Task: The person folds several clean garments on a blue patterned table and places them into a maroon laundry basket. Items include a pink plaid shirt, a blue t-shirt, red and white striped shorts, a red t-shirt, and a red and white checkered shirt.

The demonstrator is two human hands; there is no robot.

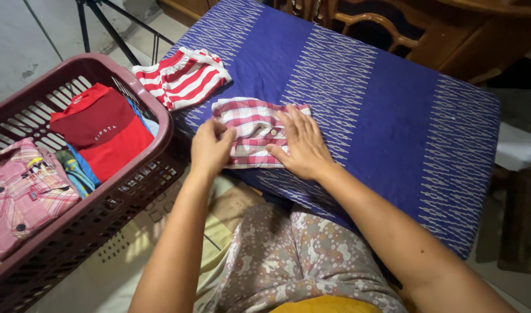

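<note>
A small red-and-white checked shirt (pixel 251 119) lies folded on the blue patterned cloth (pixel 387 110) that covers the table. My right hand (pixel 300 145) lies flat on the shirt's right half, fingers spread. At the shirt's left edge, my left hand (pixel 210 148) has its fingers curled onto the fabric. A folded red-and-white striped garment (pixel 184 75) rests on the cloth just behind and to the left.
A dark red plastic laundry basket (pixel 152 110) stands at the left, holding a red shirt (pixel 103 130), a pink checked shirt (pixel 22 191) and other clothes. Wooden chairs (pixel 393 26) stand behind the table. Tripod legs (pixel 111 26) rise at the far left.
</note>
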